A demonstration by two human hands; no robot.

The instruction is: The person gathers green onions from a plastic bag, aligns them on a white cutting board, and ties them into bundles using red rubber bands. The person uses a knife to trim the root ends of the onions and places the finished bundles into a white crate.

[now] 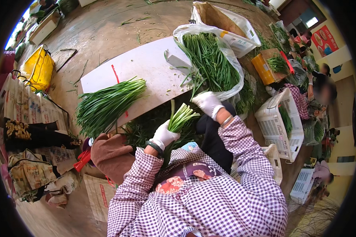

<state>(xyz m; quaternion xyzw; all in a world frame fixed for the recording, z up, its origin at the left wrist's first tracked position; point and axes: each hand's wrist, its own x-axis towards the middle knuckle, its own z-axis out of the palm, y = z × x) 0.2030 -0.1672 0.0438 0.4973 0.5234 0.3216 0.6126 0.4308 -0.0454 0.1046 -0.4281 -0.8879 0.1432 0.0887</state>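
My left hand [165,136], in a white glove, grips a bunch of garlic chives [182,117], pale cut ends pointing up and right. One stalk sticks up above the others. My right hand [208,104], also gloved, is pinched near the open plastic bag [240,80]; thin green stalks [195,90] show at its fingertips. Loose chives [210,59] fill that bag. On the white board [106,74] lies a larger bundle of chives [111,102], with a red tie strip [115,73] running under it. A flat metal blade [178,63] rests near the bag.
Behind the bag stands a white plastic crate [249,32]. More crates [290,118] and a carton [264,74] are at right, with people working beyond. A brown cloth [109,157], red ties [83,160] and a yellow basket [38,69] are at left. Dark greens lie below the board.
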